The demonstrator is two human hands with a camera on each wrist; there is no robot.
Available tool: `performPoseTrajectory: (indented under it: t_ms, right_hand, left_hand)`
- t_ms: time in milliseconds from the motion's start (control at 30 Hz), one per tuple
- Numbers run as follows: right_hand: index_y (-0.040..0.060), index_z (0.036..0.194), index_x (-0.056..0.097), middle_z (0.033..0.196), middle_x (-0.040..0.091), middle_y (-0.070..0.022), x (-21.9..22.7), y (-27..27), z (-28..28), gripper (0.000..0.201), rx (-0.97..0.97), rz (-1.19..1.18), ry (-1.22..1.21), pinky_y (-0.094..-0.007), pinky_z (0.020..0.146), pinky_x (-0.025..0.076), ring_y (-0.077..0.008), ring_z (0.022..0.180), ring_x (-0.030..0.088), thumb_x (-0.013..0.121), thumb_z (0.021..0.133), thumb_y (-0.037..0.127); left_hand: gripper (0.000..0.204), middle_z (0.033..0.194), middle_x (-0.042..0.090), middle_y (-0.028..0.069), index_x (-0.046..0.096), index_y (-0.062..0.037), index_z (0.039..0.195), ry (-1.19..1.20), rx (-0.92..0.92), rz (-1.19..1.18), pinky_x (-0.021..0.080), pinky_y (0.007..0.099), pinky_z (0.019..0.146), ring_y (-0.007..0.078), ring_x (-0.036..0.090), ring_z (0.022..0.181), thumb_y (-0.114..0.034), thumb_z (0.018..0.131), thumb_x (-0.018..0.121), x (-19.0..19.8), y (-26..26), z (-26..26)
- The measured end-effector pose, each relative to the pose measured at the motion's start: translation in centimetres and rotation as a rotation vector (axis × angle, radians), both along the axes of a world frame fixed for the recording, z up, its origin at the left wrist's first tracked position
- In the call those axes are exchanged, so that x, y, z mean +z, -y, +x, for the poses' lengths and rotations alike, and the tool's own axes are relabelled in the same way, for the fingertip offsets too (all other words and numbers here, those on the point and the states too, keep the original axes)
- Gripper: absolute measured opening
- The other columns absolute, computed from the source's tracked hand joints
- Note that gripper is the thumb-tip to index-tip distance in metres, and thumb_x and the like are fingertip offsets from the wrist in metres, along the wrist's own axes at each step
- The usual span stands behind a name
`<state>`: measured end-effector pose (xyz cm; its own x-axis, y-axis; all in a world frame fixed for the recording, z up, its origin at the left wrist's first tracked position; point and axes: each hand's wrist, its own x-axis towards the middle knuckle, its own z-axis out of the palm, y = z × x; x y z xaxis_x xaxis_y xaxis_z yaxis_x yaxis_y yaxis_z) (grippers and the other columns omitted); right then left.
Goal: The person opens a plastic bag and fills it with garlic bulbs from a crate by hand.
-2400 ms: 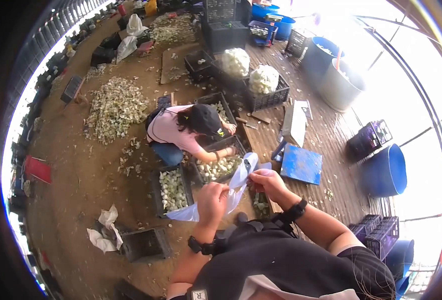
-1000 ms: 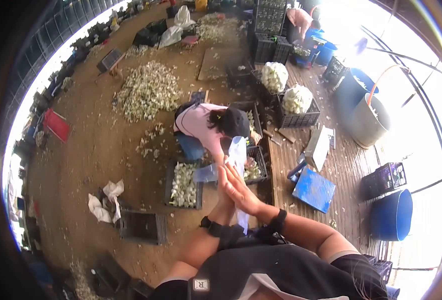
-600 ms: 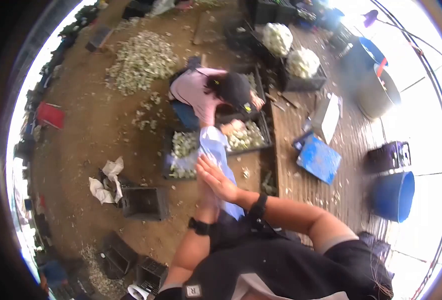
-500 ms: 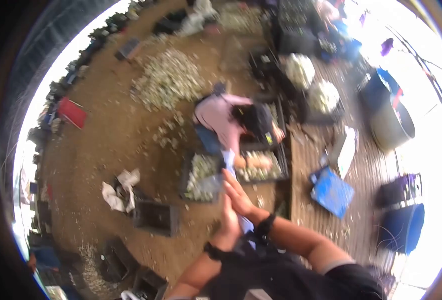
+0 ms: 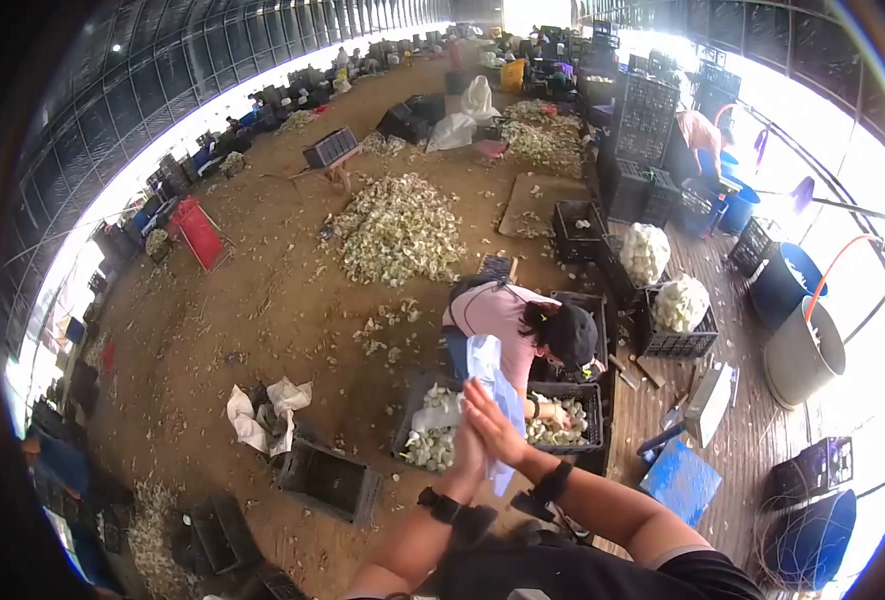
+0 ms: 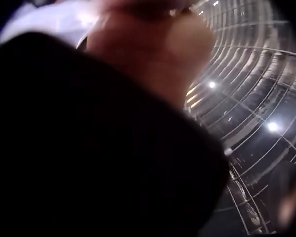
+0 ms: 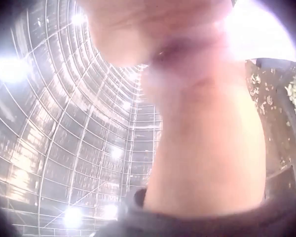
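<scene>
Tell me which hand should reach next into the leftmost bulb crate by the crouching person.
Probably the left hand: it is on the side nearer that crate. The right hand lies farther over. Both have straight fingers, palms together around the plastic bag.

The hands' meeting palms hide part of the pale plastic [image 5: 483, 358]; the left hand [image 5: 469, 456] is partly behind the right hand [image 5: 499, 432]. Both wrist views blur the hands and cut them off; far-off figures are too small to make out.
</scene>
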<state>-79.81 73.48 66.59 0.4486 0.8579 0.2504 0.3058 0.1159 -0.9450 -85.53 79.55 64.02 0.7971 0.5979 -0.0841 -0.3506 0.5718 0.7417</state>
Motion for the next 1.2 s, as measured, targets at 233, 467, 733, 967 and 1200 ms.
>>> performPoseTrajectory:
  t_ms: [233, 467, 733, 967, 1200]
  right_hand:
    - [0.0029, 0.148, 0.01, 0.15, 0.021, -0.022, -0.7, -2.5, 3.0, 0.07, -0.278, 0.158, 0.064, -0.0369, 0.112, 0.018, -0.0333, 0.139, 0.021, 0.047, 0.095, 0.028]
    - [0.0026, 0.148, 0.012, 0.151, 0.022, -0.0127, 0.6, -4.1, 1.1, 0.059, -0.106, 0.259, -0.495, -0.0328, 0.111, 0.02, -0.0234, 0.137, 0.023, 0.037, 0.101, 0.028]
    - [0.0002, 0.146, 0.02, 0.154, 0.013, -0.0139, 3.2, -3.9, -1.5, 0.055, -0.033, 0.137, -0.154, -0.0346, 0.114, 0.01, -0.0246, 0.143, 0.009, 0.036, 0.101, 0.027]
    - [0.0012, 0.145, 0.024, 0.149, 0.027, -0.0105, 1.0, -4.8, 3.2, 0.051, -0.044, 0.213, -0.263, -0.0303, 0.112, 0.018, -0.0199, 0.138, 0.024, 0.038, 0.099, 0.016]
    - [0.002, 0.146, 0.024, 0.154, 0.017, -0.0109, 3.1, -5.1, 1.5, 0.051, -0.142, 0.309, -0.166, -0.0325, 0.114, 0.01, -0.0232, 0.142, 0.013, 0.037, 0.099, 0.018]
  left_hand:
    - [0.062, 0.149, 0.026, 0.0112, 0.018, -0.0009, 0.146, 0.08, -0.256, -0.084, 0.02, 0.0347, 0.113, 0.0201, 0.023, 0.138, -0.042, 0.101, 0.029, 6.7, 0.6, -1.7]
    - [0.06, 0.155, 0.013, 0.0094, 0.013, -0.0019, 0.148, 0.163, -0.176, 0.343, 0.009, 0.0343, 0.115, 0.0213, 0.012, 0.142, -0.04, 0.102, 0.02, 6.6, -2.8, -0.3]
    - [0.063, 0.155, 0.008, 0.0102, 0.009, -0.0014, 0.148, 0.208, -0.099, 0.404, 0.006, 0.0337, 0.115, 0.0215, 0.007, 0.143, -0.043, 0.101, 0.021, 6.3, -6.3, 0.5]
    - [0.059, 0.155, 0.01, 0.009, 0.007, -0.001, 0.148, 0.235, -0.124, 0.171, 0.009, 0.0328, 0.115, 0.0201, 0.008, 0.143, -0.035, 0.103, 0.024, 6.1, -2.0, -0.2]
    - [0.063, 0.148, 0.028, 0.0092, 0.023, -0.0006, 0.144, 0.186, -0.23, 0.197, 0.02, 0.0321, 0.112, 0.0193, 0.026, 0.136, -0.046, 0.101, 0.022, 8.3, -5.2, 0.6]
